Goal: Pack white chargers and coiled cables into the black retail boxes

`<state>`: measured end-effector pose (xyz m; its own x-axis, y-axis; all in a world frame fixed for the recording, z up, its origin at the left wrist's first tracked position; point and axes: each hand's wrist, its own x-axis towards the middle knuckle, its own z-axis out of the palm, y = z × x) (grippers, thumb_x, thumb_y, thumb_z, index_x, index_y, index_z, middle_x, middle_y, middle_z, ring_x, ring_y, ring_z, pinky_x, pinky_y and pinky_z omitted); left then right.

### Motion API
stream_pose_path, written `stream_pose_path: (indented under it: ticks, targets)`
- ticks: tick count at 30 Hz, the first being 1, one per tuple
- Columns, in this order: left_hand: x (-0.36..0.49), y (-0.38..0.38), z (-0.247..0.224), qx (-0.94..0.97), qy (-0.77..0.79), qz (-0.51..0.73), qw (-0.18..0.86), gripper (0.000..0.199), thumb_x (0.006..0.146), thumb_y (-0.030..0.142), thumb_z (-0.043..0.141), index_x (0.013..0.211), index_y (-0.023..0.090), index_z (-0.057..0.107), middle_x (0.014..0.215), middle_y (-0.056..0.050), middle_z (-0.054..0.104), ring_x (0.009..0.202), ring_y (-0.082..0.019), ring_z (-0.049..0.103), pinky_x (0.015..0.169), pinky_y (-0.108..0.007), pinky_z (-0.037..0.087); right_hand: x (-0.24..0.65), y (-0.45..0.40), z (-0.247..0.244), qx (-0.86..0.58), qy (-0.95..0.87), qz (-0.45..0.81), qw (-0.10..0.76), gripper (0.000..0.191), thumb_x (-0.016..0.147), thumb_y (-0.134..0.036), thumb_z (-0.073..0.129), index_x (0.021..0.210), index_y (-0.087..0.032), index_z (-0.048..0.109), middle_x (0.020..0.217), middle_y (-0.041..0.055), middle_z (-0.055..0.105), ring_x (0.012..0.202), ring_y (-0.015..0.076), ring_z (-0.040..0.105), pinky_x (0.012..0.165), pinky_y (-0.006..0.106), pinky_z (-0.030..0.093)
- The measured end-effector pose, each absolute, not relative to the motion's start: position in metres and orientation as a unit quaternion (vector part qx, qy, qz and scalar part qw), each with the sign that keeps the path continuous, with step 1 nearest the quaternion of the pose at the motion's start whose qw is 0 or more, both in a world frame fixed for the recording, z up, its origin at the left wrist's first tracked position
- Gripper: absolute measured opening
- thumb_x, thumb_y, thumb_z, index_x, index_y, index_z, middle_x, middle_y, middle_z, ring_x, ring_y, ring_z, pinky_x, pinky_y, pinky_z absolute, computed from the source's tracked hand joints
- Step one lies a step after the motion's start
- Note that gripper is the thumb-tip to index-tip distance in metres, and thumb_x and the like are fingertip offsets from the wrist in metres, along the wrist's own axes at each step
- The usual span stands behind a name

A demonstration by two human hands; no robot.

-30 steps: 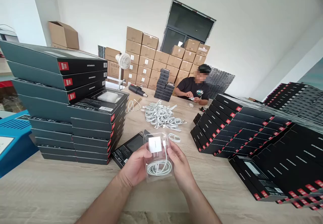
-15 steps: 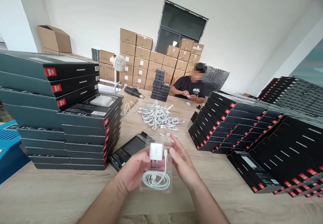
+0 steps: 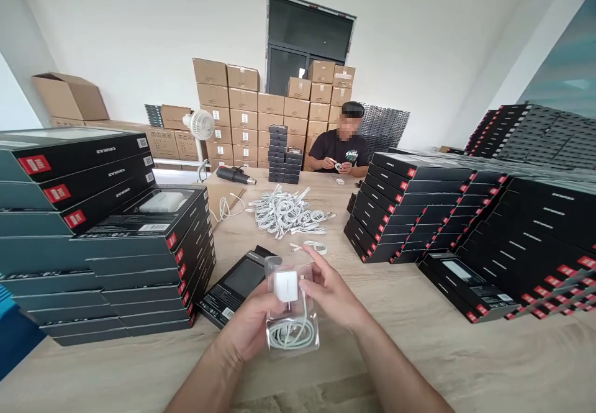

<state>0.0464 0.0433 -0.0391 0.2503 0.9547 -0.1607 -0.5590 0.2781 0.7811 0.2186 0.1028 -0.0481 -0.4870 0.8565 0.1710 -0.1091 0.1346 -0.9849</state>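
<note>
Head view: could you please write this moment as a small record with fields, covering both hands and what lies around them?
Left hand: holds the clear tray at its left side
Right hand: thumb at the upper end of the tray's cable
Tray contents: white charger above the coiled cable
Beyond hands: loose coiled cable, then a cable heap
Beside left hand: black box lying on the table
Across table: co-worker handling a small item
</note>
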Motion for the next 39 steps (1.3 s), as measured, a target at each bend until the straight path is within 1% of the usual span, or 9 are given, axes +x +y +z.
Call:
stream_pose_path:
  ticks: [4,6,8,11,14,18,26,33,39]
  targets:
    - [0.044,0.046,-0.026,0.403,0.376,0.503,0.666,0.086,0.072,0.028,0.073,0.149,0.026,0.035,0.128,-0.014,0.064,0.110,-0.031,0.064,0.091,-0.042,0.048,0.238,0.116,-0.044,-0.271,-0.527,0.693,0.411,0.060,0.073,-0.033,0.078,0.128,-0.027,0.056,0.097,0.0015,0.068,0.082,0.0204,0.069,0.067,0.033,0.057]
    - [0.037,0.050,-0.020,0.506,0.466,0.509,0.518,0.083,0.078,0.037,0.072,0.150,0.029,0.032,0.144,-0.014,0.053,0.130,-0.032,0.052,0.104,-0.044,0.041,0.245,0.125,-0.047,-0.293,-0.451,0.704,0.463,0.054,0.068,-0.031,0.081,0.117,-0.025,0.058,0.094,0.0018,0.069,0.080,0.0210,0.070,0.067,0.036,0.058]
    - [0.026,0.057,-0.018,0.591,0.589,0.465,0.294,0.079,0.078,0.041,0.070,0.148,0.026,0.038,0.153,-0.014,0.042,0.141,-0.033,0.038,0.114,-0.046,0.028,0.248,0.133,-0.052,-0.325,-0.374,0.689,0.529,0.052,0.065,-0.028,0.083,0.108,-0.024,0.055,0.086,0.0005,0.069,0.077,0.0208,0.070,0.067,0.037,0.059]
    - [0.012,0.070,-0.021,0.634,0.721,0.268,0.083,0.079,0.073,0.041,0.068,0.145,0.017,0.044,0.152,-0.021,0.040,0.143,-0.042,0.030,0.115,-0.054,0.022,0.249,0.142,-0.058,-0.345,-0.309,0.654,0.598,0.052,0.061,-0.025,0.084,0.102,-0.025,0.051,0.080,-0.0015,0.068,0.076,0.0210,0.070,0.067,0.037,0.059]
    - [0.010,0.074,-0.020,0.653,0.745,0.105,0.081,0.081,0.069,0.037,0.063,0.146,0.019,0.044,0.141,-0.021,0.049,0.132,-0.043,0.044,0.104,-0.051,0.037,0.249,0.144,-0.057,-0.350,-0.305,0.630,0.623,0.056,0.060,-0.026,0.086,0.102,-0.026,0.050,0.078,-0.0028,0.068,0.076,0.0207,0.070,0.066,0.036,0.059]
    - [0.023,0.064,-0.015,0.702,0.696,0.063,0.138,0.088,0.056,0.030,0.065,0.143,0.026,0.050,0.135,-0.015,0.048,0.127,-0.040,0.047,0.099,-0.046,0.041,0.247,0.142,-0.050,-0.332,-0.291,0.621,0.648,0.058,0.058,-0.028,0.088,0.100,-0.026,0.048,0.081,-0.0030,0.068,0.074,0.0186,0.069,0.066,0.035,0.060]
    - [0.049,0.048,-0.017,0.725,0.649,0.091,0.213,0.104,0.049,0.039,0.074,0.147,0.023,0.042,0.126,-0.013,0.048,0.126,-0.038,0.044,0.102,-0.042,0.040,0.224,0.137,-0.063,-0.308,-0.275,0.594,0.690,0.061,0.061,-0.033,0.088,0.101,-0.029,0.042,0.082,-0.0055,0.065,0.079,0.0191,0.070,0.070,0.038,0.061]
    - [0.042,0.046,-0.020,0.710,0.679,0.171,0.075,0.096,0.061,0.030,0.065,0.151,0.022,0.032,0.137,-0.015,0.040,0.129,-0.036,0.040,0.108,-0.045,0.031,0.230,0.139,-0.066,-0.338,-0.315,0.604,0.650,0.069,0.060,-0.028,0.086,0.118,-0.028,0.049,0.080,-0.0061,0.062,0.071,0.0164,0.067,0.068,0.035,0.060]
    - [0.035,0.044,-0.022,0.745,0.636,0.191,0.063,0.103,0.060,0.031,0.069,0.154,0.023,0.028,0.138,-0.015,0.039,0.133,-0.037,0.036,0.112,-0.046,0.028,0.246,0.135,-0.051,-0.335,-0.382,0.629,0.589,0.070,0.062,-0.028,0.088,0.124,-0.026,0.056,0.080,-0.0052,0.064,0.067,0.0139,0.064,0.069,0.037,0.061]
